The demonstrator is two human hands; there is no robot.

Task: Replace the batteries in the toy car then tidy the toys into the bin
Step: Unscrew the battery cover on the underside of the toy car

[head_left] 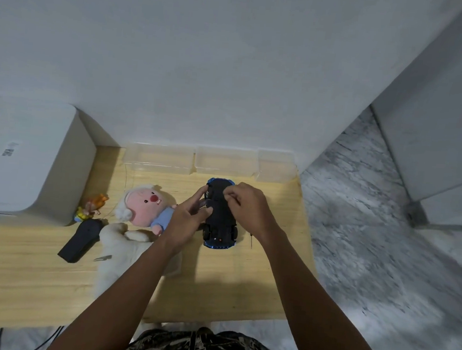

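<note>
Lying belly-up near the middle of the wooden table (257,287), the toy car (221,215) is showing its black underside with a blue rim at both ends. The left hand (186,221) is resting against the car's nine o'clock side, its fingers (200,197) loosely spread along the body and touching it. The right hand (249,206) is covering the car's two o'clock corner, its fingertips (229,198) pressed together in a pinch on the underside; what they are pinching cannot be told. A thin screwdriver (251,240) is lying just beside the car at four o'clock, partly hidden under the right wrist. At nine o'clock from the car, a pink plush doll (147,205) is lying on its back, touching a white plush toy (124,249) at its six o'clock. Further toward nine o'clock, a black remote control (81,240) is lying tilted, with a small orange figurine (91,208) at its twelve o'clock. Three clear plastic bins (225,162) are standing in a row at the car's twelve o'clock, against the wall.
</note>
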